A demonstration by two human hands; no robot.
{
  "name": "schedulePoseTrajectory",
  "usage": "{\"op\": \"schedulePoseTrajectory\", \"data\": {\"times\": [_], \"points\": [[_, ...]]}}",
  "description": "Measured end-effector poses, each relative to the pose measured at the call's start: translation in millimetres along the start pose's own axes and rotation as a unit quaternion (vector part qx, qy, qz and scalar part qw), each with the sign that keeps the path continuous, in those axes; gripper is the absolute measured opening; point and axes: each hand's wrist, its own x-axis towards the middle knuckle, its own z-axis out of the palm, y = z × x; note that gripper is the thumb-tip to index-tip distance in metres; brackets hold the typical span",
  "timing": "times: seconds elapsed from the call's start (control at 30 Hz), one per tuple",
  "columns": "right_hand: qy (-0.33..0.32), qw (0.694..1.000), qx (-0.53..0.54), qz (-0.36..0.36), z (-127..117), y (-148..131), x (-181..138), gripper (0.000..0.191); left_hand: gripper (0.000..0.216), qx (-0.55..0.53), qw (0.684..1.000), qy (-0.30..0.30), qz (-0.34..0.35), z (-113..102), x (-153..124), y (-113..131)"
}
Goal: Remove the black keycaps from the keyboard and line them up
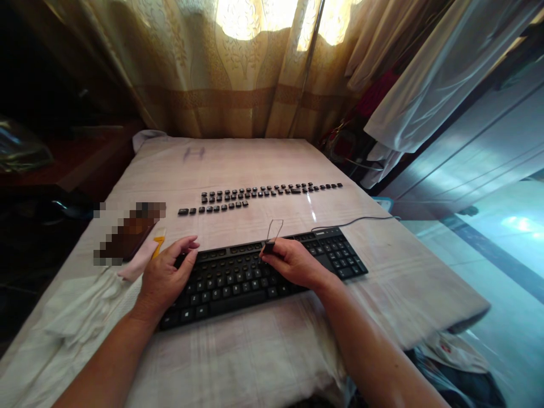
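Observation:
A black keyboard (238,290) lies slightly tilted across the cloth, with several keycaps off its upper rows. At its left end rests my left hand (168,272), fingers stretched out and thumb apart from them over the keys. Above the right-middle keys, my right hand (297,262) pinches a keycap puller (269,247) by its black handle, wire loops pointing up and away. My right fingers hide the keys below them. Farther back, loose black keycaps (225,196) stand in rows on the cloth.
A yellow-handled brush (158,245) lies beside my left hand, near a dark pixelated object (131,232). White crumpled cloth (85,306) covers the table's left side. The keyboard's cable (357,219) runs off the right edge. Curtains (238,85) hang behind the table.

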Motion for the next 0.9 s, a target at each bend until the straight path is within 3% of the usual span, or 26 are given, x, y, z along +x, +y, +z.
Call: {"op": "schedulePoseTrajectory", "data": {"times": [0.3, 0.6, 0.9], "points": [[-0.073, 0.994, -0.065, -0.045, -6.5, -0.8, 11.9, 0.011, 0.038, -0.012, 1.0, 0.008, 0.006, 0.5, -0.3, -0.1], [-0.038, 0.998, 0.002, -0.04, -6.2, 7.2, 5.0, 0.016, 0.039, -0.014, 1.0, 0.012, 0.013, 2.3, 0.6, -0.9], [-0.05, 0.999, -0.004, -0.008, -4.5, 5.5, 9.4, 0.011, 0.038, -0.017, 1.0, 0.019, 0.018, 2.0, 0.4, -1.7]]}}
